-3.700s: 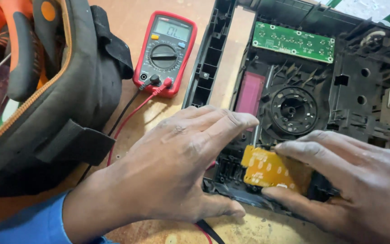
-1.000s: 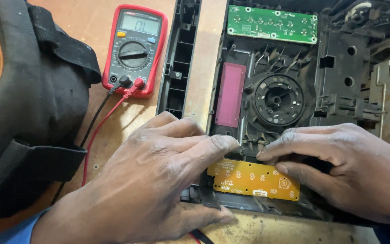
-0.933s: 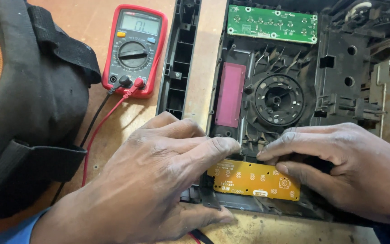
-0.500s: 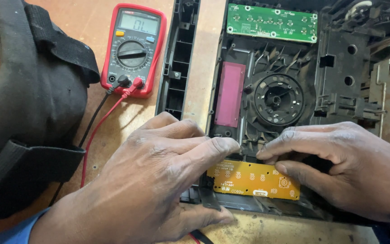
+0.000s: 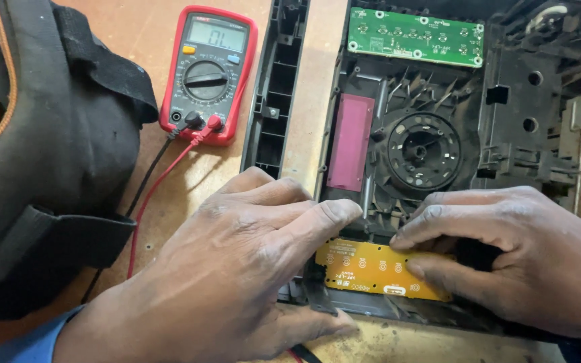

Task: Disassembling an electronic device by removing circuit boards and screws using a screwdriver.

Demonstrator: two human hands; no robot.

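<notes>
While both hands rest on the near edge of the opened black plastic chassis [image 5: 499,101], the small yellow circuit board [image 5: 371,269] lies flat between them, seated in the chassis's near corner. The left hand [image 5: 237,269] lies palm down with fingers loosely spread, holding nothing; its index fingertip touches the chassis just above the yellow board's left end, and its thumb runs along the chassis's near edge. The right hand [image 5: 519,255] is also flat and holds nothing, two fingertips pressing on the yellow board's right part. Just beyond the yellow board, inside the chassis, sit a magenta rectangular window [image 5: 350,141] and a round black hub [image 5: 423,149]; a green circuit board [image 5: 415,37] lies at the chassis's far side. Left of the chassis, on the wooden worktop [image 5: 149,40], a red multimeter [image 5: 208,74] lies face up, its red and black leads [image 5: 159,181] trailing toward the left hand. Further left of the chassis sits a dark tool bag [image 5: 48,168].
</notes>
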